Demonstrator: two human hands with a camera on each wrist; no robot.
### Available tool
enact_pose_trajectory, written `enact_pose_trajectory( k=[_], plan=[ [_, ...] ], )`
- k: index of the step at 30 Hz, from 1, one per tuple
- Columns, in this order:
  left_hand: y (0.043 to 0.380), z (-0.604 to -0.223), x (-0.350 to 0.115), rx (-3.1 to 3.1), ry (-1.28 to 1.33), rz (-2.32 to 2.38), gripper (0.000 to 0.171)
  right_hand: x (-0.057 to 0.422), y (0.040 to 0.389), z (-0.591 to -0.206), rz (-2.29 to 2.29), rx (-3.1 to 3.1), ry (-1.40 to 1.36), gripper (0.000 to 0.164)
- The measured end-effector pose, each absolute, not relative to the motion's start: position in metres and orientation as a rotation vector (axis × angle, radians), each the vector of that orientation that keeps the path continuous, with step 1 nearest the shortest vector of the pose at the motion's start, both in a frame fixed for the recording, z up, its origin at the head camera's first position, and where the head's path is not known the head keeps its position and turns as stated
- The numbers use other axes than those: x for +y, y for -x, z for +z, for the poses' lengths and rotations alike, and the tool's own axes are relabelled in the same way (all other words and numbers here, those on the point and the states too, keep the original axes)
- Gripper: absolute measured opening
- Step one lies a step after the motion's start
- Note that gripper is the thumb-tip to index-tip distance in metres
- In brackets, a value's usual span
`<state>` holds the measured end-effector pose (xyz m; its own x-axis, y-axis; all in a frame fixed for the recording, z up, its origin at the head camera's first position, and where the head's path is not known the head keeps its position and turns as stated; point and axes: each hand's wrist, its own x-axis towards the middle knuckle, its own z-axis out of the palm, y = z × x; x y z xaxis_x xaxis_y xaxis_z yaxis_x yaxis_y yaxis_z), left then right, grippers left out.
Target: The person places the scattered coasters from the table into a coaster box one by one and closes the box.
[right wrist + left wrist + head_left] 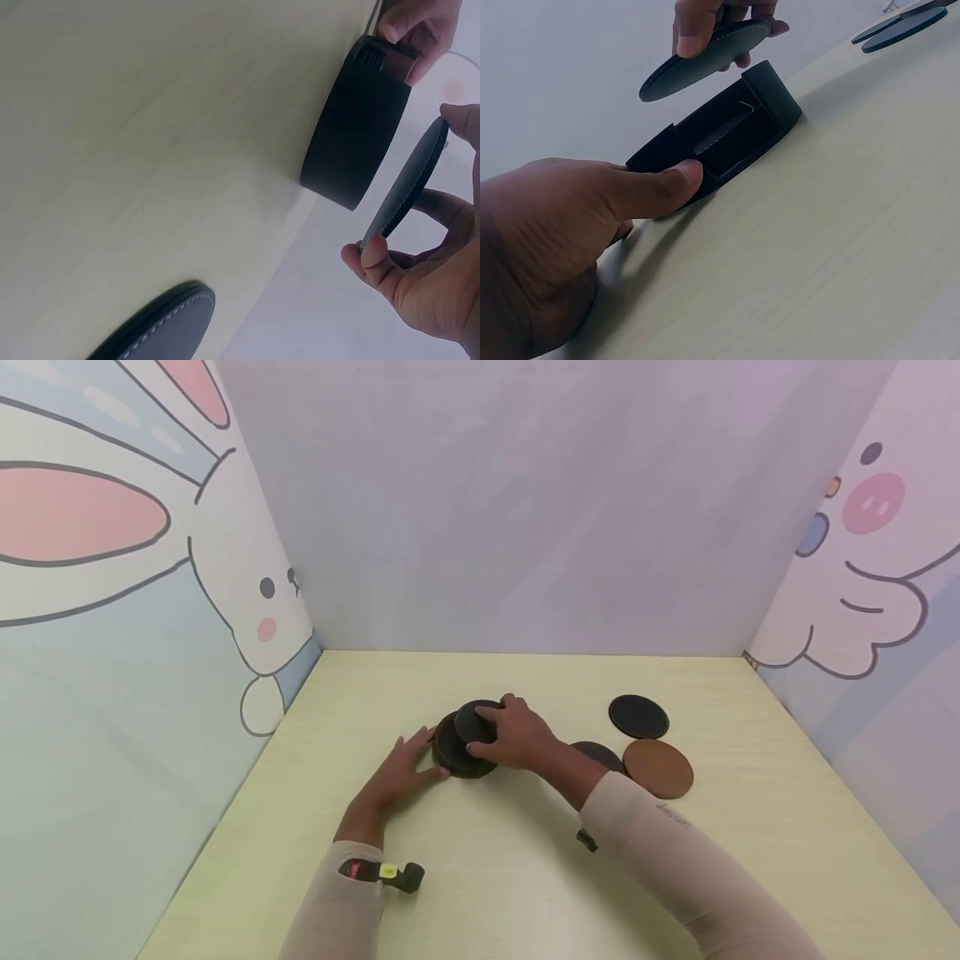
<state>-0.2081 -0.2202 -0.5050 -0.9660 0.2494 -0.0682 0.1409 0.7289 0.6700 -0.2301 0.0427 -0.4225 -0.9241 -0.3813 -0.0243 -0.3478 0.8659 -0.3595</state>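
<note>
One round dark holder (776,97), with a single notch visible in its wall, sits upright on the pale table (480,877), at about 10 o'clock from the middle of the tabletop. Four flat round discs can be counted. One held disc (712,60), dark, hovers above the holder, apart from it and roughly in line with its rim. Three more lie on the table around 3 o'clock from the holder: a brown disc (658,768), a black disc (639,717) just beside it at 11 o'clock, and a dark disc (598,755) at its 9 o'clock, partly covered by the right forearm. Whether any discs lie inside the holder, I cannot tell

Two hands are at work. The left hand (401,774) comes in from 7 o'clock and grips the holder at its 8 o'clock side, the thumb laid along the wall by the notch and the fingers round the far side, partly hidden. The right hand (517,733) reaches in from between 4 and 5 o'clock, palm downward over the holder, spread just wide enough to hold the held disc by its edge, thumb and fingers on opposite sides of the rim
</note>
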Motion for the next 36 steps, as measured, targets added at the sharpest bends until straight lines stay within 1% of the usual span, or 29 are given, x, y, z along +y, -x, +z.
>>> enact_pose_trajectory(
  k=[8, 15, 31, 36],
  plan=[
    [0.208, -0.505, -0.221, 2.767, -0.316, 1.054, 0.086, 0.030, 0.227, -0.424, -0.488, 2.975, 0.663, 0.074],
    [0.208, -0.505, -0.220, 2.756, -0.288, 1.060, 0.086, 0.022, 0.226, -0.429, -0.354, 3.016, 0.734, 0.074],
    [0.208, -0.503, -0.221, 2.764, -0.291, 1.044, 0.085, 0.018, 0.226, -0.432, -0.270, 3.007, 0.778, 0.079],
    [0.209, -0.504, -0.221, 2.771, -0.302, 1.035, 0.086, 0.019, 0.226, -0.433, -0.265, 2.980, 0.805, 0.083]
  ],
)
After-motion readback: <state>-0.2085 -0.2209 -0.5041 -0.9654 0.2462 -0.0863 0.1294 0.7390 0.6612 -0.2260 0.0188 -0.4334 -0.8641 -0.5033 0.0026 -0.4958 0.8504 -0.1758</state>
